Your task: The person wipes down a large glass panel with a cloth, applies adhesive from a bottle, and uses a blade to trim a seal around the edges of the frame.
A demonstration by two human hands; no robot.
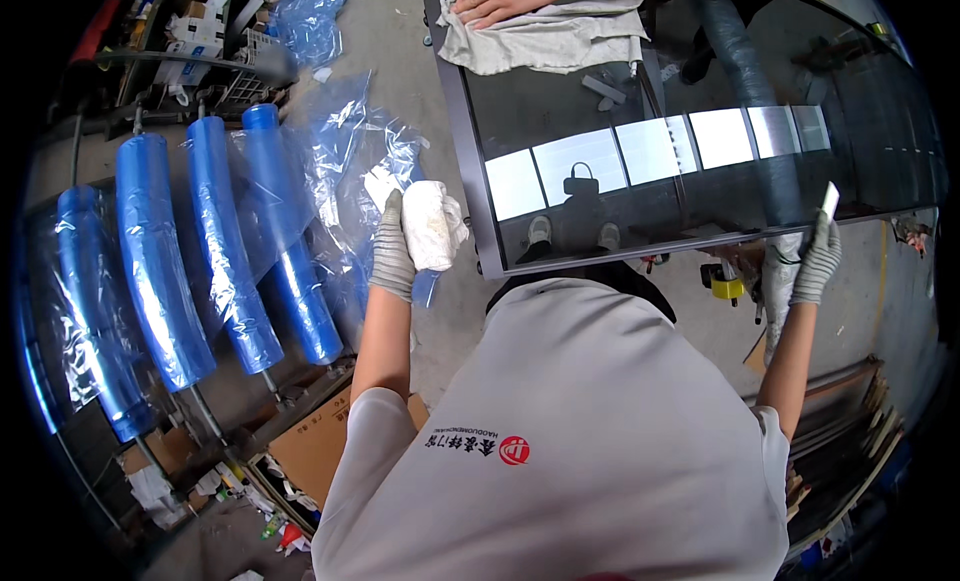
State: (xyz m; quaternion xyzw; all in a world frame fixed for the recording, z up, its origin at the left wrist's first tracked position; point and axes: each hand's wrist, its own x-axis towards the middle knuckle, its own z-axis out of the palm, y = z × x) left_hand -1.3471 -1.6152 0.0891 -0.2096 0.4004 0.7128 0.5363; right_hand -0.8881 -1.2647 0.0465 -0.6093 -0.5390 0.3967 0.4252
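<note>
My left hand [393, 253], in a grey striped glove, is closed round a bunched white cloth [430, 224] left of the panel. My right hand [820, 263], gloved alike, grips a small flat white piece [829, 199] at the near right edge; its exact kind cannot be made out. Ahead of me lies a dark glass panel [560, 226] in a grey frame [466, 161], reflecting bright windows. Another person's bare hand [500, 1] presses a whitish cloth [540, 36] on its far left corner.
Several rolls of blue plastic film [160, 261] on metal rods stand to the left, with loose clear film [345, 161] beside them. A yellow tool [727, 287] shows below the panel's near edge. Cardboard [315, 441] lies at lower left, and long strips [860, 461] lie at lower right.
</note>
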